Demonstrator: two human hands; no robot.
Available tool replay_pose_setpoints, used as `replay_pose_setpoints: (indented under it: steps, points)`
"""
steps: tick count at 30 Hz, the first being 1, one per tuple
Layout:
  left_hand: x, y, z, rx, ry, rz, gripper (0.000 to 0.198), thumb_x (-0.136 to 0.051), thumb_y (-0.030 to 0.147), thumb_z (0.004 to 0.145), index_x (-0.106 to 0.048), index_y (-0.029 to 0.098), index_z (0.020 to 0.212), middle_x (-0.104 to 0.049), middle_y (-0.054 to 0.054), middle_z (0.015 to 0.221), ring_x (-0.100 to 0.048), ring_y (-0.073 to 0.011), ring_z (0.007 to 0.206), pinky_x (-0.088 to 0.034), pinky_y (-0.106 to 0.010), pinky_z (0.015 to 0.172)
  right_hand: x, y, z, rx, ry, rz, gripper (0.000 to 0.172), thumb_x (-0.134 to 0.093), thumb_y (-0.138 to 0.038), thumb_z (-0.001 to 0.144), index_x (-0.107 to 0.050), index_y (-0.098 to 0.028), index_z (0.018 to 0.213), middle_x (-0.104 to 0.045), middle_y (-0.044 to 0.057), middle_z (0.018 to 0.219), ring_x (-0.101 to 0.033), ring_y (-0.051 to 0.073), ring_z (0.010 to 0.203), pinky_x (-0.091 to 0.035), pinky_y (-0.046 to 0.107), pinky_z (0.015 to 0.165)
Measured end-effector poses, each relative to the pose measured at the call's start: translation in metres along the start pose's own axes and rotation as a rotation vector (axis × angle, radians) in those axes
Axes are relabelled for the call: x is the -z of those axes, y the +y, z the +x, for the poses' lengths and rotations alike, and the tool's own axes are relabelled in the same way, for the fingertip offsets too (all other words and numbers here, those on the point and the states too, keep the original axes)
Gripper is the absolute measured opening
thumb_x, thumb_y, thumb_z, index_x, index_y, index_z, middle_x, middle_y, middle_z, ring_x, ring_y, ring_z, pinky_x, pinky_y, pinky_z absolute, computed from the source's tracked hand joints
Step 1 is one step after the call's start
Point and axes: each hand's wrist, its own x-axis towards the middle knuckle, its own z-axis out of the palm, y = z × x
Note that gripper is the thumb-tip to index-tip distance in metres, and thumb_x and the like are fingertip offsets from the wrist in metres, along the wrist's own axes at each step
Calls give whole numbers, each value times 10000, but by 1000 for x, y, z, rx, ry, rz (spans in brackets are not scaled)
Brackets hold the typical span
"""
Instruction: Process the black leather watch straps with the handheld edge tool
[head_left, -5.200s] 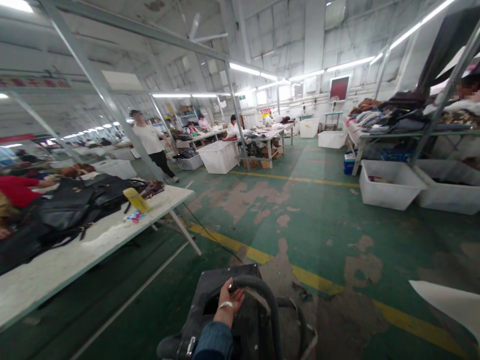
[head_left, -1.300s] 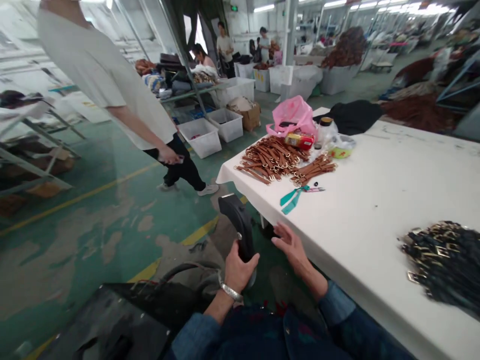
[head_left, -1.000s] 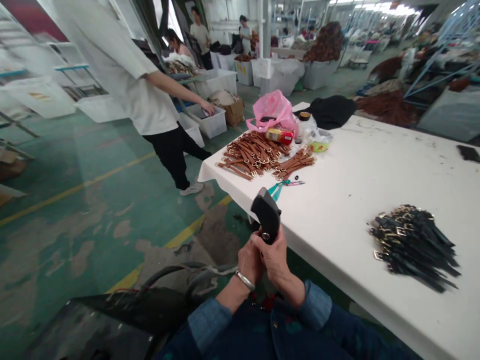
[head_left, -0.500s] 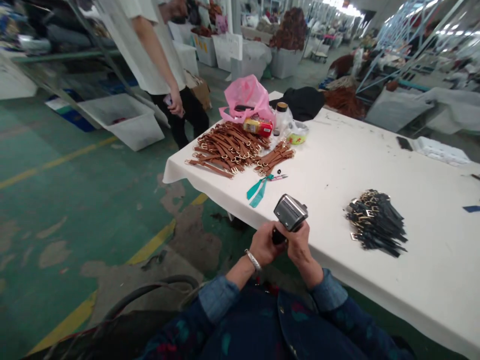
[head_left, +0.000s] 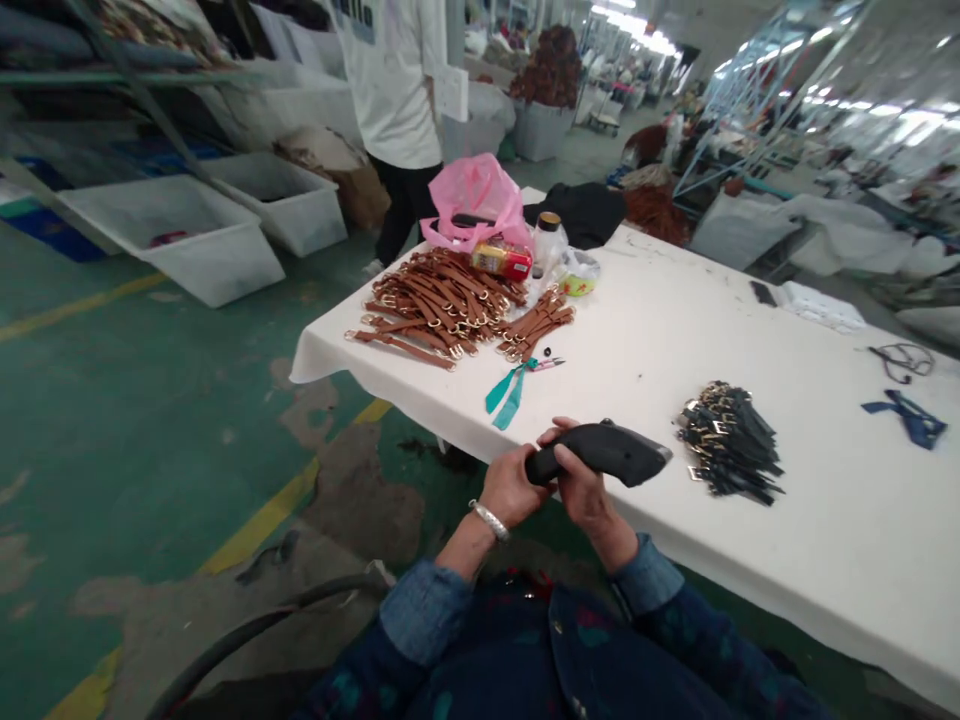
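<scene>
A black electric clipper (head_left: 607, 452) with a metal-edged head is held over the near edge of the table, its head pointing right. My left hand (head_left: 511, 488) is closed around the clipper's narrow rear end. Around the middle of its body my right hand (head_left: 589, 497) is closed too, thumb on the near side; some fingers are hidden behind it. To the right of the clipper lies a pile of black straps (head_left: 731, 440) with gold-coloured buckles. Beyond my hands lie turquoise-ribboned snips (head_left: 517, 385) and a heap of brown straps (head_left: 442, 300) with metal rings.
On the white-covered table (head_left: 652, 350) stand a pink plastic bag (head_left: 480, 200), a red-and-yellow can (head_left: 502, 260) and a jar (head_left: 550, 235). A dark blue cloth strip (head_left: 911, 418) lies far right. Someone in a white shirt (head_left: 394, 85) stands behind. White bins (head_left: 180, 235) sit at left.
The clipper has turned from its toothed head facing away to its side showing, head toward the right. My view has swung slightly right. The person behind has shifted position.
</scene>
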Motion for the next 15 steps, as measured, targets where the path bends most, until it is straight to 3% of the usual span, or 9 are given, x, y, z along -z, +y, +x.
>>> replay_pose_setpoints:
  steps: [3, 7, 8, 10, 12, 15]
  points:
    - [11, 10, 6, 37, -184, -30, 381, -544, 391, 846, -557, 147, 1139, -577, -53, 1154, -576, -232, 1005, -508, -411, 834, 2, -4, 0, -79, -26, 194, 417, -617, -328, 703, -577, -209, 1101, -591, 22, 874, -538, 179, 851, -449, 344, 822]
    - [21, 20, 17, 80, -489, -13, 344, -560, 380, 837, -576, 148, 1090, -612, -57, 1071, -599, -185, 917, -527, -379, 771, 11, -12, -5, -188, -165, 363, 430, -641, -354, 677, -602, -201, 1076, -593, 24, 867, -557, 186, 821, -460, 346, 791]
    - [20, 21, 20, 84, -576, 4, 353, -644, 360, 772, -600, 148, 1050, -634, -49, 1008, -607, -182, 874, -527, -368, 749, 14, -12, -6, -207, -201, 386, 443, -652, -364, 664, -605, -198, 1072, -598, 27, 868, -563, 193, 829, -464, 351, 791]
    - [18, 22, 23, 87, -693, 52, 492, -830, 310, 500, -665, 178, 945, -663, -30, 852, -604, -222, 796, -519, -341, 696, 20, -11, -4, -246, -259, 420, 482, -678, -376, 633, -605, -194, 1073, -608, 37, 889, -571, 203, 851, -475, 341, 767]
    - [12, 20, 23, 111, -790, 106, 407, -797, 359, 529, -692, 167, 872, -662, -57, 761, -603, -244, 740, -503, -340, 638, 29, -10, 1, -302, -334, 456, 534, -696, -383, 615, -591, -187, 1100, -615, 53, 940, -581, 196, 834, -487, 295, 674]
    - [-3, 17, 22, 201, -941, 128, 419, -697, 495, 625, -682, 175, 895, -673, -110, 859, -612, -278, 819, -493, -396, 741, 47, -14, 12, -377, -503, 519, 595, -702, -393, 623, -561, -162, 1153, -617, 79, 1016, -597, 171, 772, -450, 219, 526]
